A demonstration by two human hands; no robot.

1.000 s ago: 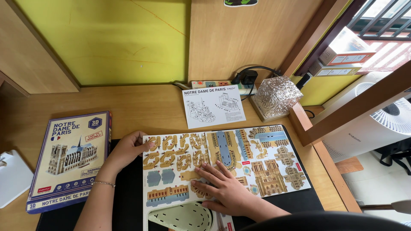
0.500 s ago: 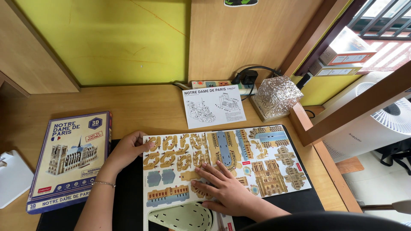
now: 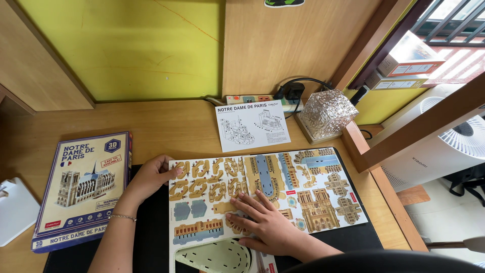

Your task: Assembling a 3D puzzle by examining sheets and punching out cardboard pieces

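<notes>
A printed card puzzle sheet [image 3: 283, 187] with several punch-out building pieces lies on a black mat [image 3: 151, 227] on the wooden desk. My left hand [image 3: 151, 174] grips the sheet's left edge, thumb on top. My right hand [image 3: 265, 222] lies flat on the sheet's lower middle, fingers spread and pointing left, pressing on tan pieces. A second sheet [image 3: 217, 255] with a pale green curved part sticks out beneath, near the front edge.
The blue puzzle box [image 3: 83, 187] lies to the left, a white object [image 3: 15, 210] beyond it. A white instruction leaflet [image 3: 251, 125] sits behind the sheet, with a power strip [image 3: 252, 99], a textured glass lamp [image 3: 326, 115] and a wooden shelf frame [image 3: 369, 151] at right.
</notes>
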